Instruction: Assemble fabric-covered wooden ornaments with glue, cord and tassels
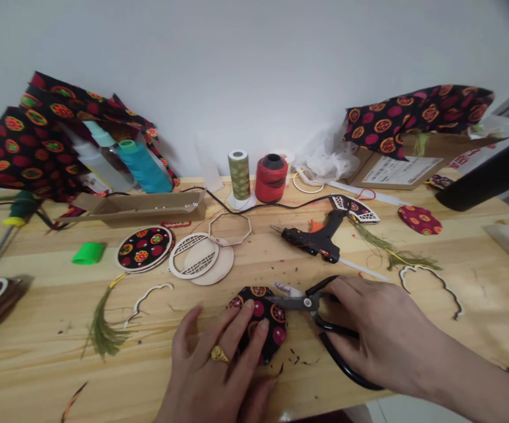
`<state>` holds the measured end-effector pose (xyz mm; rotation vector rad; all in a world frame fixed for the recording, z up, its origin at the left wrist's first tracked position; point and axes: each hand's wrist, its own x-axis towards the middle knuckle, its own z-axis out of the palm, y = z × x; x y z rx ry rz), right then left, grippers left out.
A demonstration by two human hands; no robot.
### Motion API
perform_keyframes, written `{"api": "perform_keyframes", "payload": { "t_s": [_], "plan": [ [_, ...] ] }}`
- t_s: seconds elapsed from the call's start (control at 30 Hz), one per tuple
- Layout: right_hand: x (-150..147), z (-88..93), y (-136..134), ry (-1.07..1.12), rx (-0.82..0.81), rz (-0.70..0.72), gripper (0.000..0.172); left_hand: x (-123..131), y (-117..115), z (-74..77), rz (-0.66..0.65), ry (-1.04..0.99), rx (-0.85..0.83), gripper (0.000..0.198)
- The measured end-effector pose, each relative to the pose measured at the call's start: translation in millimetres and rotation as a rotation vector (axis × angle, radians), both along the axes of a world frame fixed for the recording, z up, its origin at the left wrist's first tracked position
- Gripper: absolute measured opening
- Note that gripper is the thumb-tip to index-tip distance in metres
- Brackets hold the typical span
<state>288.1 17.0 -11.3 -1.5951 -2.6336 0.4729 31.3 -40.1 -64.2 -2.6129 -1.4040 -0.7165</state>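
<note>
My left hand (219, 367) lies flat with fingers spread on a small piece covered in black cloth with red and orange circles (266, 320), near the table's front edge. A gold ring sits on one finger. My right hand (380, 335) grips the black handles of a pair of scissors (320, 320). The scissor blades point left and rest at the upper right edge of the cloth-covered piece.
A black glue gun (318, 238) lies behind the scissors. Wooden rings and discs (201, 258), a cloth-covered disc (145, 248), thread spools (272, 178), green tassels (104, 329), cardboard boxes (144, 207) and patterned cloth (38, 135) spread over the wooden table (38, 364).
</note>
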Motion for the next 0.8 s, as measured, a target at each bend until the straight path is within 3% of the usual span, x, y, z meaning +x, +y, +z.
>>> {"api": "perform_keyframes", "payload": {
  "t_s": [0.3, 0.43, 0.57, 0.8],
  "plan": [
    [20, 15.5, 5, 0.203, -0.228, 0.046, 0.046, 5, -2, -2.4, 0.034, -0.073, -0.008, 0.032],
    [22, 5.6, 8, 0.124, 0.035, 0.152, 0.024, 6, -1, -1.4, 0.037, -0.082, -0.006, 0.033],
    [19, -7.7, 6, 0.052, 0.358, 0.301, 0.035, 6, -1, -1.3, 0.031, -0.081, -0.012, 0.033],
    [13, -9.2, 4, 0.037, 0.389, 0.35, 0.037, 3, -2, -2.3, 0.028, -0.068, -0.031, 0.034]
  ]
}}
